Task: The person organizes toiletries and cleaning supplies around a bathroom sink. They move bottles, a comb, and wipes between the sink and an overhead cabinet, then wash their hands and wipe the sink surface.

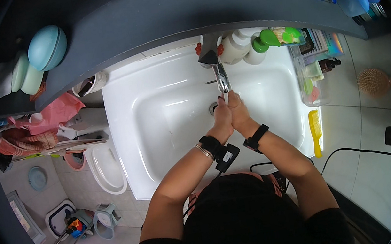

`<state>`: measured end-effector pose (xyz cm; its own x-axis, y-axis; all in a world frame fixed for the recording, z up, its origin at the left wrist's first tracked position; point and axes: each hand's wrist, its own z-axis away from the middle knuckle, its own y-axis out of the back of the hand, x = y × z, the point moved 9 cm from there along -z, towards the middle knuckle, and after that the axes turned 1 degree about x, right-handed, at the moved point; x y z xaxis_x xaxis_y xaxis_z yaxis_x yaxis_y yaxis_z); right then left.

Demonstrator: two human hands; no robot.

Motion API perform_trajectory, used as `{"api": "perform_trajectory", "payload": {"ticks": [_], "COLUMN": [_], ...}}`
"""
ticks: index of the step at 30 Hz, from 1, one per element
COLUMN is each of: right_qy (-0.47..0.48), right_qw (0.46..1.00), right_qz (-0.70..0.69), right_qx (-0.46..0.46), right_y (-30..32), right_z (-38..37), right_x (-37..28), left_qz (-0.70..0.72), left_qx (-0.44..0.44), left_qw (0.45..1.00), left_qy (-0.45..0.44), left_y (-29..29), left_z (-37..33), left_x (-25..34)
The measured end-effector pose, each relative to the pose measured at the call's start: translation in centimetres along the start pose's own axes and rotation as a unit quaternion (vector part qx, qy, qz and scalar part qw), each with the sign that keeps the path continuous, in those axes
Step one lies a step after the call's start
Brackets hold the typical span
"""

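Observation:
Over the white washbasin (174, 149), my left hand (222, 116) and my right hand (238, 109) are brought together side by side, touching each other. They are just below the spout of the chrome tap (222, 77). Both hands point away from me with fingers roughly stretched out, partly hidden where they overlap; neither shows an object in it. Whether water runs over them is hard to make out. The drain (213, 108) shows beside my left hand. A black strap with a small box (221, 153) is on my left wrist, and another black strap (256, 139) is on my right.
White pump bottles (236, 48) stand behind the tap. A clear organizer (314, 93) and a yellow comb (315, 132) lie along the basin's right edge, with a hairbrush (373, 80) farther right. A dark shelf (153, 20) overhangs the back. A toilet (105, 167) stands at left.

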<state>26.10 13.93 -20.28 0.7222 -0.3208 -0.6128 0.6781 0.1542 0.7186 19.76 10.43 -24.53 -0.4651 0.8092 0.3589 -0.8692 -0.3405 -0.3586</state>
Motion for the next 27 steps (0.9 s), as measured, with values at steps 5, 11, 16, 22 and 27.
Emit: {"api": "perform_trajectory", "payload": {"ticks": [5,11,16,22,27], "right_qy": [0.181,0.02,0.097,0.267,0.017], "right_qw": [0.972,0.963,0.898,0.954,0.954], "right_qz": [0.151,-0.246,-0.41,-0.133,-0.299], "right_qx": [-0.006,0.103,0.125,0.014,-0.027], "right_y": [-2.3,0.5,4.0,3.0,-0.3], "right_z": [2.0,2.9,4.9,3.0,-0.6], "right_x": [-3.2,0.6,-1.4,-5.1,0.3], "left_qz": [0.067,-0.245,-0.586,-0.791,-0.873], "left_qx": [-0.08,-0.05,-0.037,-0.154,-0.175], "left_qw": [0.989,0.96,0.779,0.369,0.289], "left_qy": [0.11,-0.124,-0.22,-0.462,-0.352], "left_y": [0.4,1.6,0.8,-3.0,-1.6], "left_z": [-2.5,-6.1,-7.6,0.9,4.6], "left_x": [0.4,2.5,4.1,2.2,3.6]}}
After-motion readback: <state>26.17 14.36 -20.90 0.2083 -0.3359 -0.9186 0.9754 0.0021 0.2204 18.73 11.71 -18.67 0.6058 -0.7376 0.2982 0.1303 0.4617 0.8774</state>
